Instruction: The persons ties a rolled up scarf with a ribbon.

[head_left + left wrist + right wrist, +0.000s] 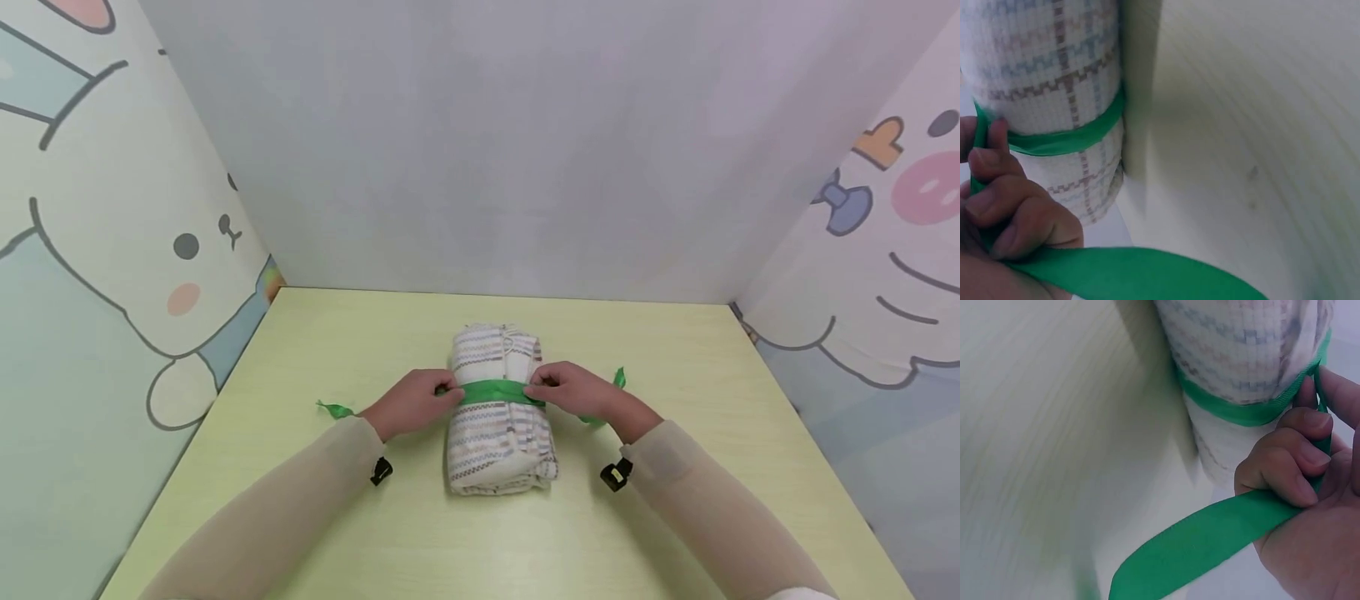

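Note:
A rolled, striped cloth [487, 450] lies lengthwise on the table, with a green ribbon [491, 392] running across its middle. My left hand [420, 402] grips one end of the ribbon at the roll's left side; in the left wrist view its fingers curl round the green band [1054, 142] and a tail [1141, 269] trails out below. On the right side, my right hand [577, 390] holds the other end. The right wrist view shows those curled fingers [1288, 447] closed over the ribbon, its loose tail [1197, 547] hanging down. The ribbon passes round the underside of the roll.
The pale yellow table [300, 533] stretches around the roll. A grey wall [487, 167] stands behind it, and panels with cartoon animals flank both sides. Ribbon tips [335, 409] stick out beyond the wrists. Black clasps [617, 475] hang under both sleeves.

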`<state>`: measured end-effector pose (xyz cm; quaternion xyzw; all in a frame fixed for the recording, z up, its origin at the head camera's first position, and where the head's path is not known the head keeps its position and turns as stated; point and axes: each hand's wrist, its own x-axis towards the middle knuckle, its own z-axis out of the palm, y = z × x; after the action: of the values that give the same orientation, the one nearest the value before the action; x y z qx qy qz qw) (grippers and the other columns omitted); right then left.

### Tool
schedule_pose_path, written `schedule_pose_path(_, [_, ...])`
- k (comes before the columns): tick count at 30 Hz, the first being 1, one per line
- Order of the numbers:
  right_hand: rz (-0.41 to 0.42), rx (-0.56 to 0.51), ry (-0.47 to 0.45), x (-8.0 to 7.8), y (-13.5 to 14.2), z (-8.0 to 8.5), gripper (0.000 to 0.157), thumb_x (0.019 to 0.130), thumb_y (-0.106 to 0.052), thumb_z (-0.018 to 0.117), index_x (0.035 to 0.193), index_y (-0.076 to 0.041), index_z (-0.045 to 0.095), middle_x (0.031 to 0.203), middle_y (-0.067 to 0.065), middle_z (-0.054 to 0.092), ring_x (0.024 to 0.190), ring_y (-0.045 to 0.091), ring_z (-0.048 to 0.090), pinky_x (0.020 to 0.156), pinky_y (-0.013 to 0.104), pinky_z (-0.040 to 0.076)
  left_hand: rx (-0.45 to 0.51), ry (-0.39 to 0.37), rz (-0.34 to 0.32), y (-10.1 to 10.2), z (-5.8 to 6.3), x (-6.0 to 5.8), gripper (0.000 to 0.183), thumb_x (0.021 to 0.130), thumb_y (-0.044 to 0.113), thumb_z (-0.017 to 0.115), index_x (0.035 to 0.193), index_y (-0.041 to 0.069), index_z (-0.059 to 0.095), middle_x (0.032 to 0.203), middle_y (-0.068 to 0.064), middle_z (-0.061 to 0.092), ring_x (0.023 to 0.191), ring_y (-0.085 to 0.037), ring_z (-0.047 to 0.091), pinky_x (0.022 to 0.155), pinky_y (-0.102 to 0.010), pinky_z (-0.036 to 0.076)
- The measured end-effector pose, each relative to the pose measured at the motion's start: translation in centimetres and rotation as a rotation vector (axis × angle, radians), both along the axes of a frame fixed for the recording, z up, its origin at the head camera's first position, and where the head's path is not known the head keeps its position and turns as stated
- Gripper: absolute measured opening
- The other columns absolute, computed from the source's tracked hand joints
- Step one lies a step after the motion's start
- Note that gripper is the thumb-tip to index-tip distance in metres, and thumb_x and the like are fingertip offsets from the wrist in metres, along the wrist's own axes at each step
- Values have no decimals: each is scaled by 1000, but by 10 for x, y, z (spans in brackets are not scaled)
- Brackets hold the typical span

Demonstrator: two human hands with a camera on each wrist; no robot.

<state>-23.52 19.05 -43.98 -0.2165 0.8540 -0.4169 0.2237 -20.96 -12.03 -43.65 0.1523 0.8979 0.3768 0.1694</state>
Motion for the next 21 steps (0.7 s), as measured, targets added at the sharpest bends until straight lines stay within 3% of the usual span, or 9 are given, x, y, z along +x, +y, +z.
schedule_pose_path(8, [-75,-29,-38,0,9,-9,40,106,-37,59,92,0,61,77,8,52,66,19,43,65,34,39,10,13,25,-6,-3,-1,24,103,33,65,85,17,59,76,0,55,70,-17,51,64,-32,42])
schedule_pose_path(16, [-163,-65,-70,4,15,-6,45,108,-37,56,98,6,58,66,1,41,62,21,40,62,37,39,35,2,22,-15,-5,-3,35,104,36,62,80,13,51,70,2,44,61,-15,42,60,-32,36])
schedule_pose_path(21, [-184,-122,-101,4,15,-11,46,109,-39,53,92,4,54,66,1,40,62,20,38,64,35,38,22,1,15,-17,-5,-6,34,105,38,61,82,13,53,71,1,46,62,-16,44,60,-32,37])
